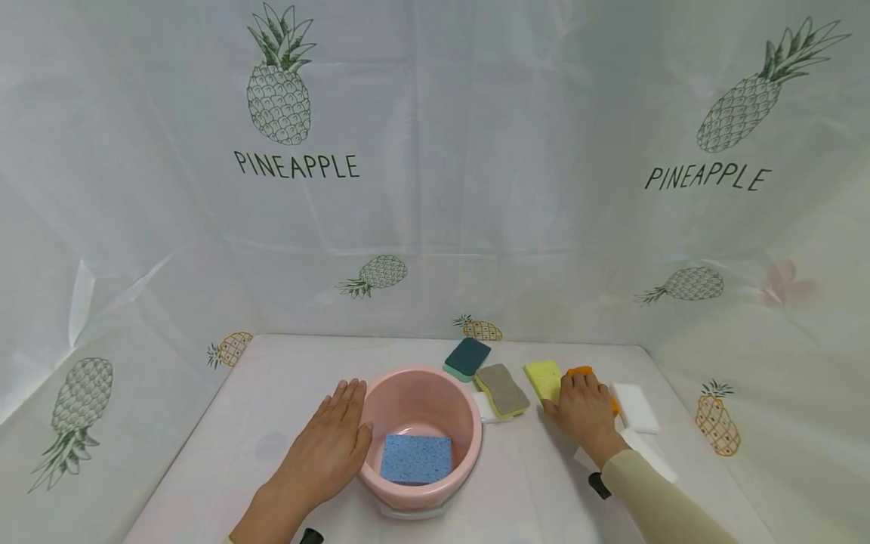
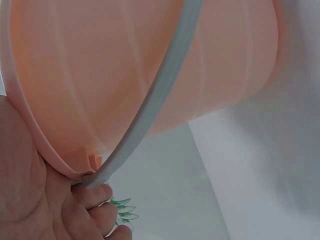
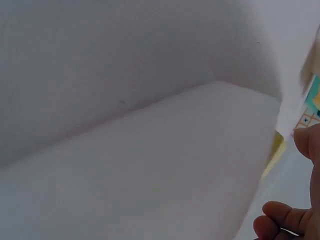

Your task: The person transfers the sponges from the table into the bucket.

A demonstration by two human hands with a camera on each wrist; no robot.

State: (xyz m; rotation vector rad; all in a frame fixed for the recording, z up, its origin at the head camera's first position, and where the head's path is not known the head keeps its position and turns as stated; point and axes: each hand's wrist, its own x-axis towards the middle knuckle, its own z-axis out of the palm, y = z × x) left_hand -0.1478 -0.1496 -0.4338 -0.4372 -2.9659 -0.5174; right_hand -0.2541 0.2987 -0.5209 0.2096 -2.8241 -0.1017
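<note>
Standing on the table (image 1: 272,393), roughly midway between its left and right edges, is a pink bucket (image 1: 421,400), round, smooth inside, and open at the top. The left hand (image 1: 326,442) lies against the left side of the rim, fingers straight and together, gripping nothing. The right hand (image 1: 586,412), nearer the table's right edge, is placed over an orange item (image 1: 616,406), fingers bent; most of the item is covered, and whether it is gripped cannot be determined. A speckled blue sponge (image 1: 416,459) lies on the bucket floor. Two white blocks (image 1: 635,408) are positioned between the right hand and the right edge. A yellow sponge (image 1: 541,378) lies just beside the right thumb. Between it and the bucket, a grey-topped yellow sponge (image 1: 503,391) partly covers a white piece (image 1: 485,408); a dark teal sponge (image 1: 468,357) lies near the far edge. The left wrist view shows the ribbed outer wall and the grey handle (image 2: 150,100) joined below the rim, details hidden from the head view. The right wrist view shows a gap between thumb and fingertips; the orange item is not visible there.
</note>
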